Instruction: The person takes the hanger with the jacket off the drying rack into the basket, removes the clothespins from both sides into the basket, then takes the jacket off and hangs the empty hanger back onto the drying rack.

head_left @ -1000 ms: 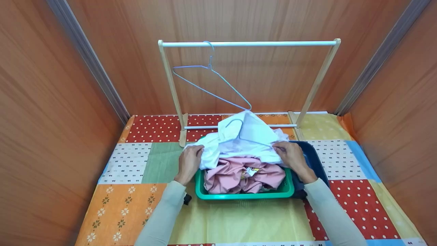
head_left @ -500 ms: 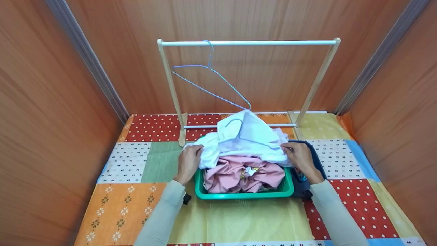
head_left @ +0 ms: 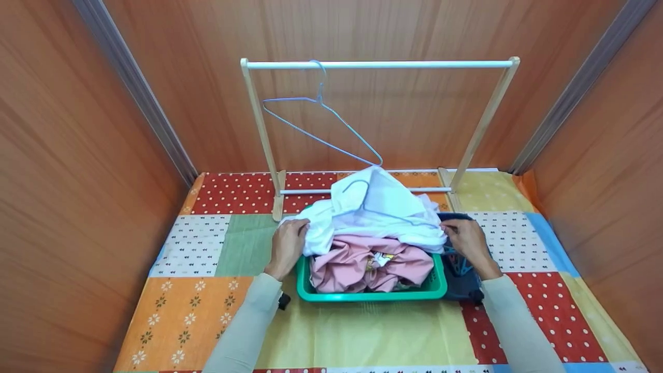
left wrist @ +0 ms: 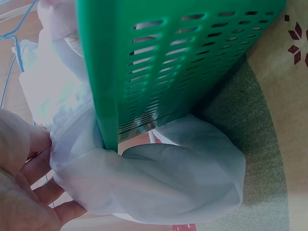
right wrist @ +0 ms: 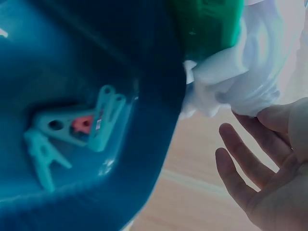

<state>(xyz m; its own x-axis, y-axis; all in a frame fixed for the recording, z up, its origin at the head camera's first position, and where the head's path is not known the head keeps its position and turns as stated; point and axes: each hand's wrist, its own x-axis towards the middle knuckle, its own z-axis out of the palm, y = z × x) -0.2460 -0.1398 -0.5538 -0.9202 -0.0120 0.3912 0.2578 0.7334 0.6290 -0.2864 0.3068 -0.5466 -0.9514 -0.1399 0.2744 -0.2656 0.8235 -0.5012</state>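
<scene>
A white garment (head_left: 386,189) is draped over the back of the green basket (head_left: 373,297). On it lies a thin wire hanger (head_left: 366,198), hook upward; its left arm is hidden in the cloth and its right arm reaches toward the right fingertips. At the left, my left hand (head_left: 286,248) pinches the white cloth, whose loose part hangs outside the basket wall (left wrist: 173,57) in the left wrist view. My right hand (head_left: 469,243) pinches the garment's right edge between thumb and forefinger, other fingers spread (right wrist: 240,159). Crumpled pink cloth (head_left: 344,267) fills the basket's front.
Behind stands a wooden rack (head_left: 487,124) with a white top bar (head_left: 414,65), where another wire hanger (head_left: 331,147) hangs. Right of the basket sits a dark blue tub (right wrist: 144,159) containing light blue clothespins (right wrist: 103,118). Wood-patterned panels (head_left: 77,181) enclose three sides.
My right hand has moved to the right, drawing the white garment's right edge outward past the basket rim. Clothespins in the tub have come into sight. My left hand has stayed in place.
</scene>
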